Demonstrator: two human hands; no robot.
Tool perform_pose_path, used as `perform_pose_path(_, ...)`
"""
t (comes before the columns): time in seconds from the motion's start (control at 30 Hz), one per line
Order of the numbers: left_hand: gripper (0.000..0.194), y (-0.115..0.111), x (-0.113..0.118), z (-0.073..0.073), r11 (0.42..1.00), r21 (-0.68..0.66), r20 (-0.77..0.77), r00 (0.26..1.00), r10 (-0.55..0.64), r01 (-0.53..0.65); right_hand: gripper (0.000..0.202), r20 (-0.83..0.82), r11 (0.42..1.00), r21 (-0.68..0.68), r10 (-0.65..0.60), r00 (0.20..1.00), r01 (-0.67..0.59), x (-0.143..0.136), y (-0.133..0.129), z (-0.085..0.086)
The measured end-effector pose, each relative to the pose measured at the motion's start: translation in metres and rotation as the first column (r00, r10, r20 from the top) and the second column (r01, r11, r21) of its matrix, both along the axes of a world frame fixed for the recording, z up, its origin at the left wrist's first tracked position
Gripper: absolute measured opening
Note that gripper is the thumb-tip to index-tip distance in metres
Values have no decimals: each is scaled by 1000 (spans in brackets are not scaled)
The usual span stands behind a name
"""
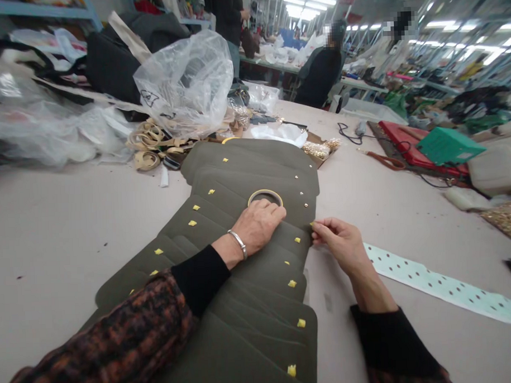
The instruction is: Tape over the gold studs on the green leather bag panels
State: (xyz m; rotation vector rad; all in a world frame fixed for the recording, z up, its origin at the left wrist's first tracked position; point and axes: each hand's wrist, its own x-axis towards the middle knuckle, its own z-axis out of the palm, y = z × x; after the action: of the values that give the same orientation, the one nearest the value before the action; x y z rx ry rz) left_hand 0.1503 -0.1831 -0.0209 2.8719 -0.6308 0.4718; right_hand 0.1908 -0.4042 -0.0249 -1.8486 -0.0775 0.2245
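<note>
Dark olive fabric panels [250, 270] lie overlapped on the table, with small yellow tape pieces [301, 323] along both sides. Several small metal studs [306, 205] show near the upper right edge. My left hand [259, 222] rests on the fabric, its fingers closed over the near rim of a yellow tape roll [265, 192]. At the panel's right edge, my right hand [336, 239] pinches a small yellow tape piece [312, 224] between thumb and forefinger.
A pale green dotted strip [443, 285] lies at the right. Farther back are clear plastic bags [188, 82], beige straps [147, 145], a box of gold hardware [319, 149], a green block [450, 145] on a red board, and a seated person [322, 72].
</note>
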Motion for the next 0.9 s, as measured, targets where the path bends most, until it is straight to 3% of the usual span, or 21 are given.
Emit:
perform_pose_path(0.27,16,-2,-10,5,998,-57,-98,995,-35,30,32,-125,982,-81,158,979,-169,1,-3,6)
perform_pose_path(0.43,16,-1,-12,7,998,-64,-137,990,-32,24,26,-135,888,-332,288,948,-317,-6,-3,10)
perform_pose_path(0.6,14,-2,-12,6,999,-51,-134,991,-22,15,21,67,748,-612,374,925,-258,-11,5,14)
perform_pose_path(0.9,13,-2,-12,5,998,-60,-130,991,-20,12,18,218,633,-767,411,885,-104,-14,16,11)
